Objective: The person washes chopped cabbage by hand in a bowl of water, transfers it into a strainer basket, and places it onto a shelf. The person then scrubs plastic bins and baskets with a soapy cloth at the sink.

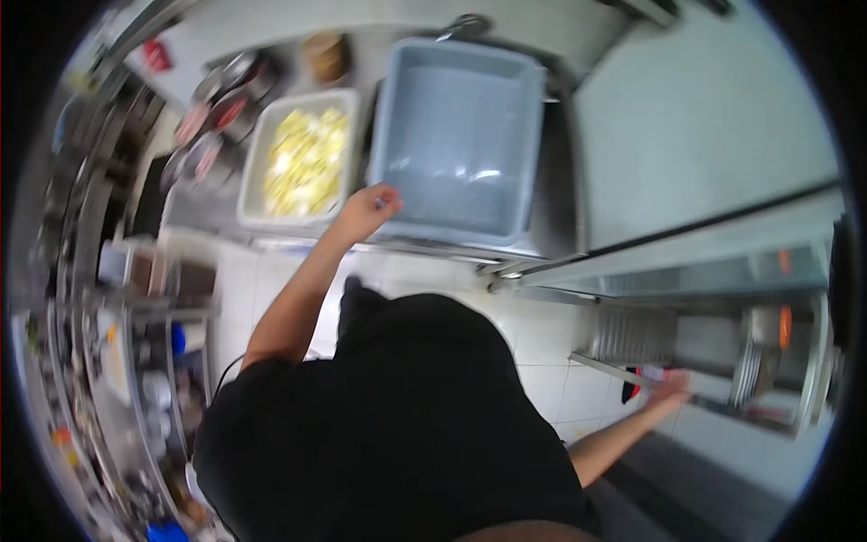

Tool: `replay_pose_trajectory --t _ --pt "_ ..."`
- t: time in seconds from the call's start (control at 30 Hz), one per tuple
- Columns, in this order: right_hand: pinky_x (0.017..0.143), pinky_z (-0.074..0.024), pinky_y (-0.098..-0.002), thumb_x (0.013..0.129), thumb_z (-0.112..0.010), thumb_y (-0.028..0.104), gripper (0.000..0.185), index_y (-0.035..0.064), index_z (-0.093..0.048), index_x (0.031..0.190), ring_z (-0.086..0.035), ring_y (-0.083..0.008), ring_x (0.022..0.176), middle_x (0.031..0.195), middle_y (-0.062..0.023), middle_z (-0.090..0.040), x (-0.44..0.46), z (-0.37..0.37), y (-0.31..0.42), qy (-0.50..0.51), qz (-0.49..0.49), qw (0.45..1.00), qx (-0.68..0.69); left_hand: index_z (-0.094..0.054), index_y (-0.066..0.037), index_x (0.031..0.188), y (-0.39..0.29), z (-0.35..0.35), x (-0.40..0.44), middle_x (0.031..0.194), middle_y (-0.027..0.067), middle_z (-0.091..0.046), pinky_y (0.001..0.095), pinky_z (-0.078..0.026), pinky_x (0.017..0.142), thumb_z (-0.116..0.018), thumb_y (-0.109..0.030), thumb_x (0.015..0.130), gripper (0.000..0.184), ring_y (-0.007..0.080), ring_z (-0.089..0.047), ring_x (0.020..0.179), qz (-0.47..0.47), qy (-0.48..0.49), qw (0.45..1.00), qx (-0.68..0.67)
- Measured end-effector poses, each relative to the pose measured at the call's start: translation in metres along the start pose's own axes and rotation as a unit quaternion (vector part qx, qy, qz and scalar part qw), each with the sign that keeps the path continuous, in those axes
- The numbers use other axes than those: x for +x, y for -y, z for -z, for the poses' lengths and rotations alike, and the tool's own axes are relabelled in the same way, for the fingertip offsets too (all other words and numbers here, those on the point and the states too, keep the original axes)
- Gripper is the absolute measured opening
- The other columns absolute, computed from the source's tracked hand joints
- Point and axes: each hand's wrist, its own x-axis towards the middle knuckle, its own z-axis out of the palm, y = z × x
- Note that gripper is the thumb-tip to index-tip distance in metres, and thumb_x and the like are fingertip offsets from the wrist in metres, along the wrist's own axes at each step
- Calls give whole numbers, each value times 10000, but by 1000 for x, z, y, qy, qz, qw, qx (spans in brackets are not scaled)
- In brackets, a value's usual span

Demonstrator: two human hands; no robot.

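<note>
The left hand [370,212], loosely curled, is by the near-left corner of the blue-grey tub [461,117]; I cannot tell whether it pinches it. Just left, a white tray [256,172] of chopped yellow food [307,163] probably sits close for easy reach. Far right, the right hand [668,390], grip too blurred to judge, is near a metal shelf [637,336].

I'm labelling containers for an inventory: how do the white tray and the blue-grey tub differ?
The white tray looks smaller; the blue-grey tub is larger. The tray holds yellow and whitish pieces; the tub shows no such pieces, only glints. Both are open-topped, roughly rectangular with rounded corners, and side by side on a metal counter.
</note>
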Motion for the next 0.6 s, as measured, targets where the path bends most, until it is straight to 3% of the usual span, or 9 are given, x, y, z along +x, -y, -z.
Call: replay_pose_trajectory --t 0.03,0.1,0.2,0.23,0.33,0.43,0.5,0.57,0.6 --pt "800 -542 -349 978 -607 303 268 80 -658 1117 -620 -210 870 973 -62 -649 -58 -29 -120 76 -19 994 -78 -696 4 1056 14 10 -13 933 119 -727 344 -545 768 -717 -390 922 417 209 -690 859 18 4 999 -33" --pt "770 -542 -355 980 -606 299 258 89 -655 1122 -622 -207 858 966 -58 -647 -220 -78 -111 273 -314 902 -112 -713 -11 1010 52 47 -51 883 113 -728 336 -553 715 -727 -458 903 460 199 -694 805 189 116 973 58" --pt "724 -542 -363 983 -605 293 243 103 -649 1128 -625 -204 840 954 -52 -644 -367 -122 -67 441 -525 727 -29 -723 -26 983 102 103 -100 887 125 -729 326 -572 660 -713 -581 886 564 202 -701 764 451 138 881 25" --pt "709 -542 -365 984 -605 291 238 108 -647 1130 -626 -203 833 951 -50 -643 -397 -134 -53 467 -550 692 -7 -667 18 1151 126 115 -116 972 136 -731 347 -596 712 -679 -630 893 698 225 -710 815 512 89 851 -75" --pt "664 -542 -373 987 -604 284 224 121 -641 1136 -629 -199 815 939 -44 -641 -433 -164 -32 489 -604 627 58 -337 106 1460 171 119 -131 1223 297 -626 455 -602 832 -707 -693 834 1081 364 -699 1011 456 -51 829 -320" --pt "619 -542 -381 990 -603 278 212 135 -636 1142 -632 -195 797 928 -38 -638 -410 -191 -36 447 -609 640 140 -195 83 1523 177 100 -85 1423 358 -452 528 -554 960 -747 -694 792 1201 467 -592 1207 441 -220 707 -507" --pt "588 -542 -386 992 -602 274 204 144 -632 1146 -634 -193 784 921 -34 -636 -369 -219 -13 406 -552 717 129 -337 23 1472 222 91 -53 1292 262 -584 522 -576 939 -694 -558 899 891 397 -632 1140 417 -266 660 -565" --pt "612 -544 -380 994 -604 274 231 150 -618 1187 -640 -199 825 980 -38 -639 -319 -258 45 372 -465 802 45 -451 -41 1347 283 85 -36 1195 218 -624 516 -599 888 -634 -305 931 526 404 -653 1071 351 -238 693 -583" --pt "665 -551 -395 1001 -594 298 276 136 -601 1225 -647 -232 897 1034 -41 -632 -303 -276 64 368 -434 822 38 -513 -85 1218 280 86 -28 1121 186 -641 491 -616 770 -581 -191 899 342 377 -670 930 360 -245 664 -608"
